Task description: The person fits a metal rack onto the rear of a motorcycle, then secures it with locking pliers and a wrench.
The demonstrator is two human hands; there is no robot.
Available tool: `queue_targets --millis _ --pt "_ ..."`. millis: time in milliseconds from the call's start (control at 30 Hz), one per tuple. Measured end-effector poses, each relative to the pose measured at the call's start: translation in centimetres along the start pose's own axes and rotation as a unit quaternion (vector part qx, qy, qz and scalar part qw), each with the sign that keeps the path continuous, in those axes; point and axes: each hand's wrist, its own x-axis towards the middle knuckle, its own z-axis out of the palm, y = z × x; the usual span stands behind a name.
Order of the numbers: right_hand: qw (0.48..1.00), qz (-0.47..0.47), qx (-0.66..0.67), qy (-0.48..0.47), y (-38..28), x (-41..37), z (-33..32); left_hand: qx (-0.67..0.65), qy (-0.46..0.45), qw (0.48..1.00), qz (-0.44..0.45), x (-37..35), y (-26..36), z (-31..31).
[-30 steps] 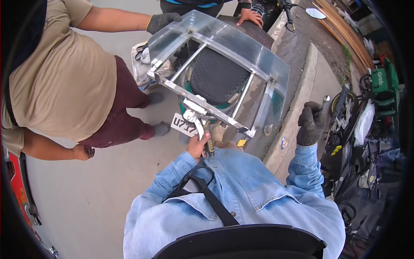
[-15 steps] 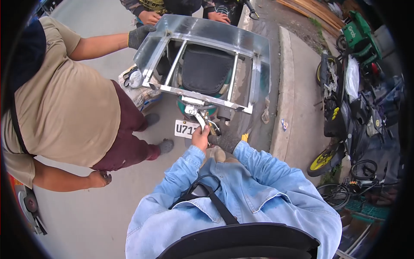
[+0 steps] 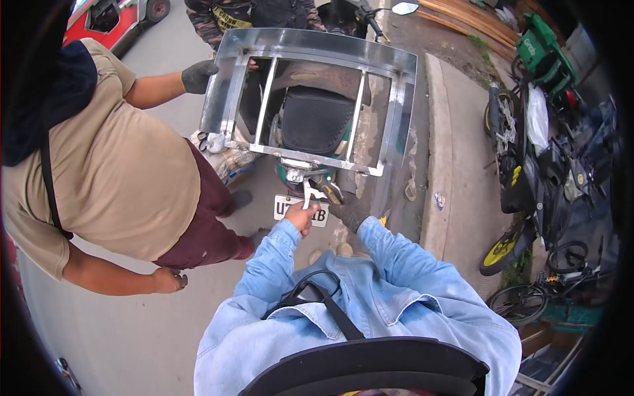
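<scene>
My left hand (image 3: pixel 302 218), bare, is closed around the lower end of a silvery wrench (image 3: pixel 307 193) that stands upright below the frame's bracket (image 3: pixel 295 175). Beside it, my right hand (image 3: pixel 352 215) in a dark glove is closed on a yellow and black tool (image 3: pixel 332 191). The metal frame (image 3: pixel 386 132) has a sheet-metal border and pale crossbars, and sits over a black motorcycle seat (image 3: pixel 317 119). A white licence plate (image 3: pixel 282 206) shows just behind my left hand. A co-worker's gloved hand (image 3: pixel 198 77) touches the frame's left edge.
A person in a tan shirt (image 3: pixel 119 178) stands close on the left. Another person (image 3: pixel 218 20) is behind the frame. A concrete curb (image 3: pixel 436 152) runs along the right, with parked motorcycles (image 3: pixel 522 191) and a green box (image 3: pixel 545 53) beyond it. A red vehicle (image 3: pixel 109 26) is at upper left.
The frame now looks more tilted, and its front edge sits slightly lower in view. My left hand and the wrench have shifted slightly down and left. The person behind has moved their hands.
</scene>
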Motion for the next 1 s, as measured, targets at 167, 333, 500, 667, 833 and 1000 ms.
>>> queue_targets --millis 167,333,500,667,833,1000 --pt "0.997 -0.072 -0.026 0.007 0.9 -0.7 -1.1 0.199 0.006 0.978 0.060 -0.2 -0.8 -0.6" --pt "0.996 -0.066 0.051 -0.007 5.8 -3.6 -1.0 0.283 -0.083 0.950 0.102 -0.5 -4.6 0.0" --pt "0.990 0.018 0.093 -0.104 13.9 -9.3 -0.4 0.440 -0.143 0.834 0.302 -1.1 -11.1 1.7" --pt "0.981 0.125 0.140 -0.041 13.7 -9.4 0.1 0.583 -0.139 0.777 0.193 -2.7 -7.8 4.0" --pt "0.977 0.171 0.079 0.098 17.2 -8.4 -1.2 0.476 -0.075 0.849 0.217 -0.1 -10.8 -0.5" --pt "0.923 0.291 0.186 0.168 25.0 -10.1 -3.7 0.511 0.075 0.854 0.064 -2.0 -15.1 -6.1"
